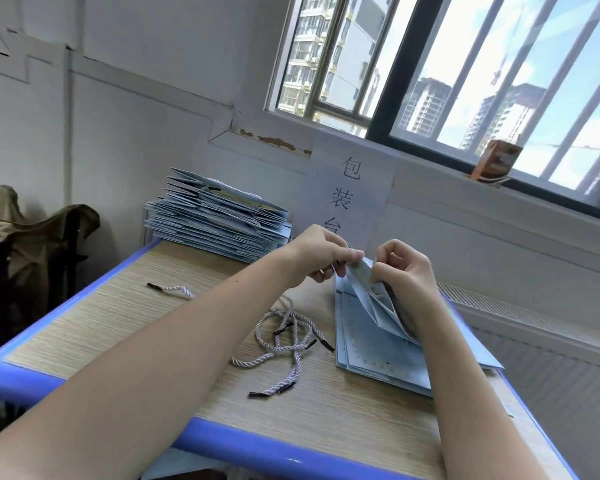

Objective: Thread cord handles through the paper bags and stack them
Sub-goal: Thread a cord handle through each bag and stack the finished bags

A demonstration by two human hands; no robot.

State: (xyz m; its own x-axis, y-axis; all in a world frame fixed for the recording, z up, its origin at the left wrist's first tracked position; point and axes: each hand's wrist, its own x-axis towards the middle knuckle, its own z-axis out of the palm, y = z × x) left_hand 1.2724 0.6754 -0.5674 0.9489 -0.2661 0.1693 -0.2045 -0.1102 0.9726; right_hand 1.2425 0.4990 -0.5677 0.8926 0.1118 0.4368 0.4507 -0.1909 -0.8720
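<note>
Both hands met over the far right part of the table (84,327), a wood-grain top with a rounded blue edge. The left hand (321,252) had its fingers curled and pinched the top edge of a pale blue paper bag (371,299), thumb and forefinger pressed together at the rim; a short bit of cord showed just under its fingers, though where that cord led could not be told. The right hand (404,268) gripped the same bag from the other side, fingers curled round its upper edge, so that the bag stood tilted and partly spread open between the two hands. Its lower end rested on a low pile of flat bags (378,362) lying at the right side of the table, beneath the right forearm. Near the middle of the tabletop, just left of that pile, lay a loose tangle of twisted white cords (284,337) with black tips, and one more cord (170,289) lay apart toward the left. At the far edge, against the wall, stood a taller stack of finished bags (219,216) with cord handles showing. A paper sign (347,188) with printed characters hung on the wall below the window (465,64), and a small brown box (496,161) sat on the sill.
</note>
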